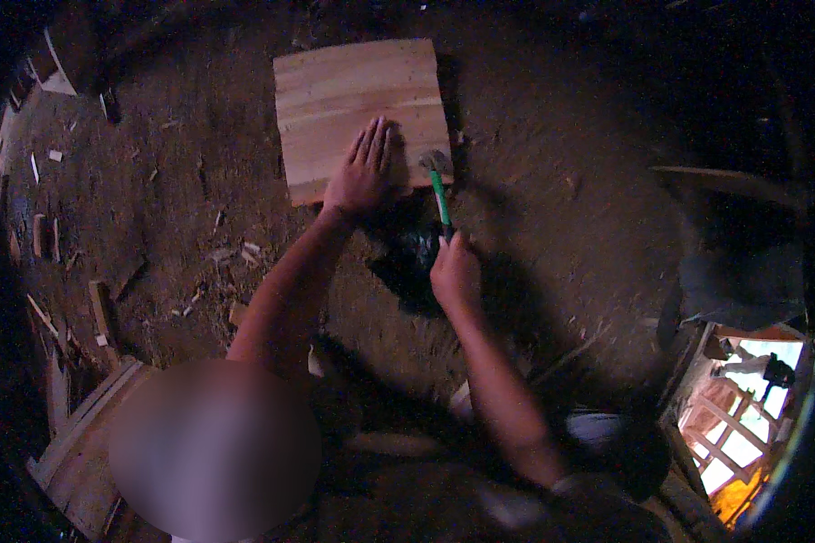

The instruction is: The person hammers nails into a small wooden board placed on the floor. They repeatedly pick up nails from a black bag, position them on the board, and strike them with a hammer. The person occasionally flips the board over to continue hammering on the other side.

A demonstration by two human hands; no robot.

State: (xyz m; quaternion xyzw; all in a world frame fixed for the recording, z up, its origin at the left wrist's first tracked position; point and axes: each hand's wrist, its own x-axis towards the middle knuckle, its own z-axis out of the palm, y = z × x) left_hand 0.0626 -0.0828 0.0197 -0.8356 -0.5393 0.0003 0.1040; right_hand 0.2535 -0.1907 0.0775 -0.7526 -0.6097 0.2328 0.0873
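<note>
Nearest us, our right hand (pixel 455 271) is closed around the green handle of a hammer (pixel 439 185), whose metal head rests on the near right corner of a wooden board (pixel 353 90). Our left hand (pixel 362 172) lies open and flat on the board's near edge, just left of the hammer head. A black bag (pixel 407 258) sits between our arms; wood scraps (pixel 100 308) litter the dirt floor to the left

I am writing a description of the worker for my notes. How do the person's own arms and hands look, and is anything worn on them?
Both forearms are bare up to the lower edge of the head view: no sleeves show. The left hand and the right hand wear no gloves. I see no watch, ring or bracelet, though the dim light could hide small things. The fingers of the left hand are uncovered too.
</note>
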